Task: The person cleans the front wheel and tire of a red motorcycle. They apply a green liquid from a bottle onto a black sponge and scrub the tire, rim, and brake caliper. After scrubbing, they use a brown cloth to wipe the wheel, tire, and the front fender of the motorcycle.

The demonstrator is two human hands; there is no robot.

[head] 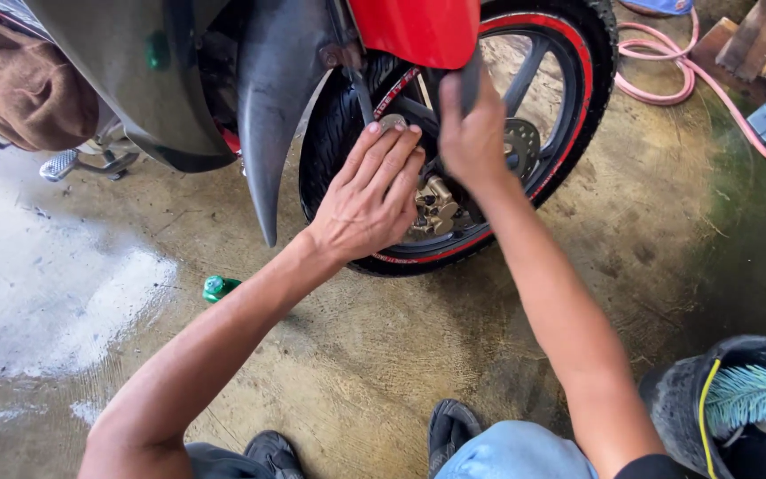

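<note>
Left hand (372,197) flat and spread on front wheel (454,133) hub, right hand (472,133) gripping dark fork leg (470,80), caliper (434,208) half hidden

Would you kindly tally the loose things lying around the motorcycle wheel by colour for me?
Pink: 1, the coiled pink rubber hose on the concrete floor.
Green: 1, the small green plastic bottle beside the left forearm.
Brown: 1, the crumpled brown cloth draped on the motorcycle.
Turquoise: 1, the turquoise feathery brush in the black bucket.
Black: 1, that bucket.
Total: 5.
</note>
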